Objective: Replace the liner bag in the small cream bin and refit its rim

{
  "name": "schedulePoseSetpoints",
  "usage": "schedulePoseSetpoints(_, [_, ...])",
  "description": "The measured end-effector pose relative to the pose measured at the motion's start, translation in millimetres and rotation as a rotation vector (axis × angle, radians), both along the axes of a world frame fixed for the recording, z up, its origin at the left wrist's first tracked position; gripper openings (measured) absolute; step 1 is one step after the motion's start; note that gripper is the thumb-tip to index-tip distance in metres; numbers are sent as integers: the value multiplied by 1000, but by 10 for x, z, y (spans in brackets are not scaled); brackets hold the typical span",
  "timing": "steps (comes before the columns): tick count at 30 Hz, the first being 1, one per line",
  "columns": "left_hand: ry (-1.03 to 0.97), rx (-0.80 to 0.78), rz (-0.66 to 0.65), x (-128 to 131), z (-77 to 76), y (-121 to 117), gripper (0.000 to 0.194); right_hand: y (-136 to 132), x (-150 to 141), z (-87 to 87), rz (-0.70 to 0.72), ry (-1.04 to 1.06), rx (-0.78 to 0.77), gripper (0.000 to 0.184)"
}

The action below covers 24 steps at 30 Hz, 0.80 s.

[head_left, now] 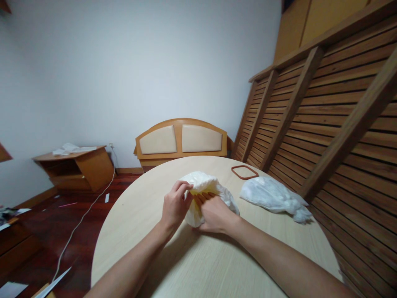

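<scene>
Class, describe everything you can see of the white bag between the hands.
The white bag looks soft and crumpled, its material unclear, with yellow showing inside. Its mouth gapes toward the viewer, at or just above the pale round table. The left hand holds its rim at the left; the right hand has fingers in the opening. Its depths are hidden.

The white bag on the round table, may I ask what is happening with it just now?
A person handles the white bag with both bare hands at the round table. The left hand holds the edge of its opening, while the right hand has its fingers in the yellow inside; what they touch there is hard to see. Farther right, a second pale bag and a brown frame lie on the table, untouched by either hand.
</scene>
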<state>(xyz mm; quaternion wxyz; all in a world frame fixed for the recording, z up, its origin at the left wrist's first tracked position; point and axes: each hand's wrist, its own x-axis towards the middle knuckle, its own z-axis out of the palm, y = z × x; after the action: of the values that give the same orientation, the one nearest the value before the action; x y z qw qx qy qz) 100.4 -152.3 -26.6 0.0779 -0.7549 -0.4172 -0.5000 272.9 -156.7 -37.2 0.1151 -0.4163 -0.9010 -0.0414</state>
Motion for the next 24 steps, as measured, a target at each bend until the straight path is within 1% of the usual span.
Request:
schedulePoseSetpoints(3, [-75,-58,-14,-55,40,18,20,-8,14,9,12,-62,69,54])
schedulePoseSetpoints(6, [-120,-96,-19,-85,53,25,17,-5,46,44,60,-77,138,45])
schedulePoseSetpoints(9, [-154,-119,-20,-95,49,34,15,-20,104,136,195,-19,203,51])
schedulePoseSetpoints(11, [-189,-133,-16,-102,48,45,13,-32,161,204,270,79,250,45])
schedulePoseSetpoints(12, [-212,-141,-10,-106,49,53,12,-34,193,231,265,154,282,38])
schedulePoseSetpoints(14, [-266,-161,3,-116,47,74,11,-20,260,258,162,335,347,30])
schedulePoseSetpoints(16, [-325,-187,16,-130,39,102,12,20,320,244,20,501,375,39])
schedulePoseSetpoints(17, [-355,-201,21,-138,33,117,13,46,342,223,-28,559,363,46])
schedulePoseSetpoints(19, [-420,-232,23,-158,19,149,16,100,368,161,-65,623,289,59])
schedulePoseSetpoints(21, [-487,-265,15,-179,13,176,20,142,369,89,-56,637,184,65])
schedulePoseSetpoints(24, [-571,-327,17,-210,40,199,26,181,361,10,-19,642,63,67])
